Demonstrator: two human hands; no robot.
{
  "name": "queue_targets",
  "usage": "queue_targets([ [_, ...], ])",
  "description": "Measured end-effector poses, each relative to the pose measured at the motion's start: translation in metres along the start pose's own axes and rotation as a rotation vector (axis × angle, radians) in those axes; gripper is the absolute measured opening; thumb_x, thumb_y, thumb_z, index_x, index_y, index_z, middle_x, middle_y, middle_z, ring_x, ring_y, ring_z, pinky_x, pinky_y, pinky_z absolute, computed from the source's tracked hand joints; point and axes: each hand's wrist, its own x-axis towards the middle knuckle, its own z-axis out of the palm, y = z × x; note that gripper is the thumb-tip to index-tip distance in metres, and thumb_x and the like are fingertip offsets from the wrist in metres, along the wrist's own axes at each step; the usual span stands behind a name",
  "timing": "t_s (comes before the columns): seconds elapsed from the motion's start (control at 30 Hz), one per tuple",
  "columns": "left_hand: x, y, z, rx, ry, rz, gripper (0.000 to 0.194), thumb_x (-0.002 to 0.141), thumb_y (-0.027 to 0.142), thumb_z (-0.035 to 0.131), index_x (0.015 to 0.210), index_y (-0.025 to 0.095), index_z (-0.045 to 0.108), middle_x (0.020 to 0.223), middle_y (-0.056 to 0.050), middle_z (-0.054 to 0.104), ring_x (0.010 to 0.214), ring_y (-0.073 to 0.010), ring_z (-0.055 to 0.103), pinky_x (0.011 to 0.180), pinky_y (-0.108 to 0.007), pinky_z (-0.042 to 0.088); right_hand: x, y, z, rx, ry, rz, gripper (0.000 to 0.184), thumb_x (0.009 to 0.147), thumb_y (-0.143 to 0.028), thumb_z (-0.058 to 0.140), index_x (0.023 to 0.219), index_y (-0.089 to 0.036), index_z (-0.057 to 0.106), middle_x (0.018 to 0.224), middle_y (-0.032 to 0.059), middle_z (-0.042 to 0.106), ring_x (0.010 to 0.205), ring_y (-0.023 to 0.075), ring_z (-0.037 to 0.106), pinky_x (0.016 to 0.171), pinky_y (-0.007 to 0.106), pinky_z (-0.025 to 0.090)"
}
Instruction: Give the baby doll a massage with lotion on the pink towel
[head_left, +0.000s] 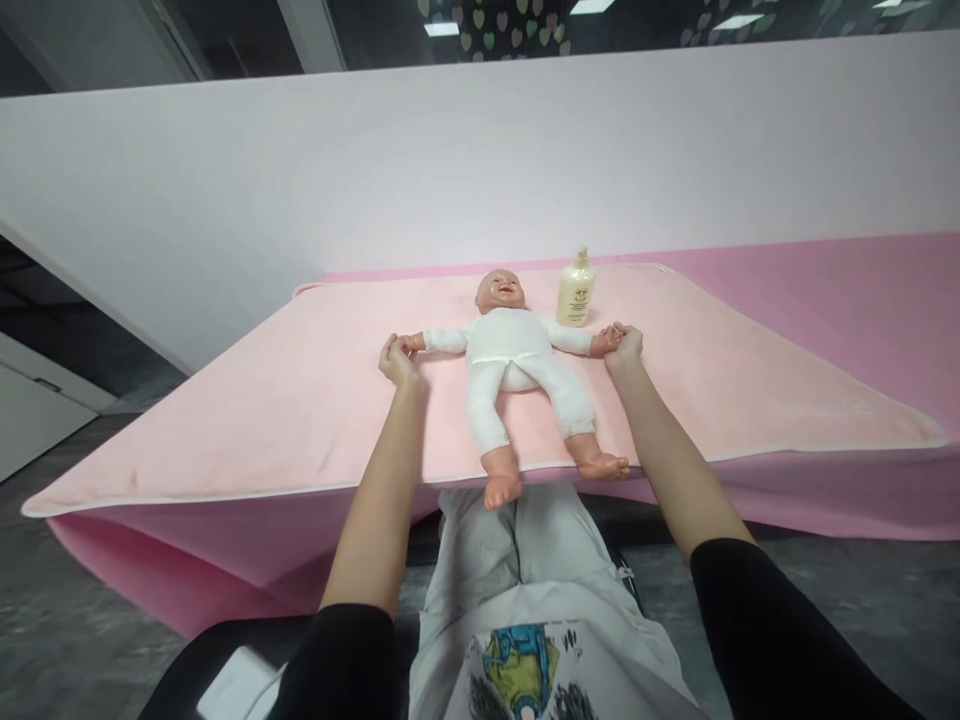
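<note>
Doll [517,335], bottle [575,294] on blanket [330,400] over pink table [847,310]

The wall [247,170] behind the doll [517,340] is evenly, softly lit; above it, small bright lights [592,6] are seen in dark glass [375,35]. Faint, soft shadows are cast close beside the doll, and the floor [67,590] below is left dim. Far to either side of the doll, shapes are stretched by wide-angle distortion.
</note>
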Motion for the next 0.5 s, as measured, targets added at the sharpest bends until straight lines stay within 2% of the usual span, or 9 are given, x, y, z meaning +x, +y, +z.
queue_targets([
  [0.07,0.000,-0.001,0.000,0.006,-0.006,-0.003,0.036,0.073,0.012,0.050,0.108,0.010,0.060,0.105,-0.010,0.063,0.095,-0.0154,0.064,0.083,-0.028,0.055,0.000,0.000,0.000,0.057,0.031,0.028,0.014,0.078,-0.010,0.046,0.069,-0.019,0.039,0.059,-0.0053,0.040,0.048,0.0054,0.044,0.046,0.015,0.046],
  [0.2,0.003,-0.003,-0.001,-0.009,-0.009,-0.006,0.034,0.071,0.010,0.053,0.105,0.013,0.059,0.099,-0.007,0.063,0.086,-0.0114,0.064,0.083,-0.028,0.055,0.002,0.002,-0.002,0.083,0.007,0.012,0.013,0.076,-0.012,0.048,0.069,-0.020,0.040,0.060,-0.0046,0.043,0.049,0.0066,0.046,0.045,0.017,0.046],
  [0.5,0.007,-0.007,-0.001,-0.004,0.008,0.000,0.030,0.071,0.009,0.052,0.100,0.014,0.059,0.095,-0.005,0.062,0.082,-0.0107,0.062,0.083,-0.030,0.055,0.012,0.005,-0.005,0.101,-0.055,-0.046,0.015,0.076,-0.018,0.047,0.067,-0.021,0.036,0.061,-0.0046,0.038,0.050,0.0066,0.045,0.048,0.018,0.046],
])
